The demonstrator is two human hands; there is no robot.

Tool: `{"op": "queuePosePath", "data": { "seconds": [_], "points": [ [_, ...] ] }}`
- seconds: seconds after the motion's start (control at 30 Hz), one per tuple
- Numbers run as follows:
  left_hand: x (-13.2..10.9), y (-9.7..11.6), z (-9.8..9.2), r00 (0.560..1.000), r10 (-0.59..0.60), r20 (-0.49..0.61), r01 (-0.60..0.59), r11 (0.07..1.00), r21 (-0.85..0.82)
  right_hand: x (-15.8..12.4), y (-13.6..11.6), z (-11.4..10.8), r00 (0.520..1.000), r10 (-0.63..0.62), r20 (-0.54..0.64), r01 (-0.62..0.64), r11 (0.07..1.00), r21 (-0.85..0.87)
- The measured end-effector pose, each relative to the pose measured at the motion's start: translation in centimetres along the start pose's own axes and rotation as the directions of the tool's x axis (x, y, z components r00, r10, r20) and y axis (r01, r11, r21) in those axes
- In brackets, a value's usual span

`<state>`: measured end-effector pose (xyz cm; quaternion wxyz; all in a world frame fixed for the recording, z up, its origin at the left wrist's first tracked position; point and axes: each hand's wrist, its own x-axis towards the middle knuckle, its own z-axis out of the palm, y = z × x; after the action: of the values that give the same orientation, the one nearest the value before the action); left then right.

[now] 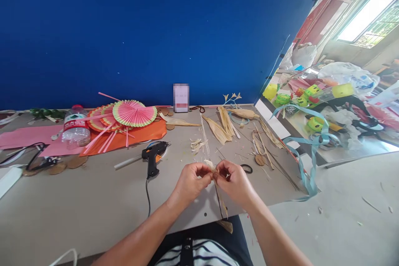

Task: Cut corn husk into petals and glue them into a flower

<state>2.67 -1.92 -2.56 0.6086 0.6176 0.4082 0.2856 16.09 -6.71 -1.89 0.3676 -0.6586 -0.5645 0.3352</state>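
Observation:
My left hand point(191, 182) and my right hand point(234, 182) meet above the near edge of the grey table point(93, 208). Both pinch the same small piece of dried husk point(210, 165) between their fingertips. A thin dark stem and a husk strip point(222, 208) hang down from the pinch toward my lap. A black glue gun point(153, 156) lies on the table just left of my hands, its cord running to the front edge. Dried husk leaves point(222, 124) lie behind my hands.
Pink paper fans point(132, 113) on orange and pink paper sit at the back left beside a plastic water bottle point(75, 126). A light blue ribbon point(307, 162) drapes over the table's right edge. Scissors point(247, 168) lie by my right hand. A blue wall stands behind.

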Motion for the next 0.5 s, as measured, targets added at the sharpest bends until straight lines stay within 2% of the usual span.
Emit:
{"op": "queuePosePath", "data": {
  "seconds": [0.13, 0.23, 0.33, 0.4, 0.43, 0.5],
  "points": [
    [-0.1, -0.2, 0.0, 0.998, 0.061, -0.030, -0.058, 0.993, 0.104, -0.2, -0.2, 0.1, 1.000, 0.007, -0.030, -0.008, 0.999, -0.033],
    [-0.3, -0.4, 0.0, 0.995, 0.095, -0.033, -0.088, 0.981, 0.174, -0.4, -0.4, 0.4, 1.000, 0.012, -0.029, -0.012, 1.000, 0.014],
    [-0.3, -0.7, 0.2, 0.992, 0.101, -0.081, -0.082, 0.975, 0.207, -0.8, -0.7, 0.3, 0.993, 0.037, 0.111, -0.064, 0.967, 0.248],
    [-0.2, -0.9, 0.2, 0.994, 0.045, -0.100, -0.032, 0.991, 0.126, -1.3, -1.0, -0.7, 0.976, 0.007, 0.218, -0.112, 0.874, 0.474],
    [-0.1, -1.0, 0.1, 0.995, -0.009, -0.100, 0.014, 0.999, 0.051, -1.7, -1.2, -1.7, 0.973, -0.023, 0.228, -0.115, 0.812, 0.573],
    [0.0, -1.1, -0.1, 0.991, -0.117, -0.065, 0.110, 0.989, -0.101, -2.3, -1.3, -4.4, 0.984, -0.062, 0.166, -0.068, 0.731, 0.679]
  ]
}}
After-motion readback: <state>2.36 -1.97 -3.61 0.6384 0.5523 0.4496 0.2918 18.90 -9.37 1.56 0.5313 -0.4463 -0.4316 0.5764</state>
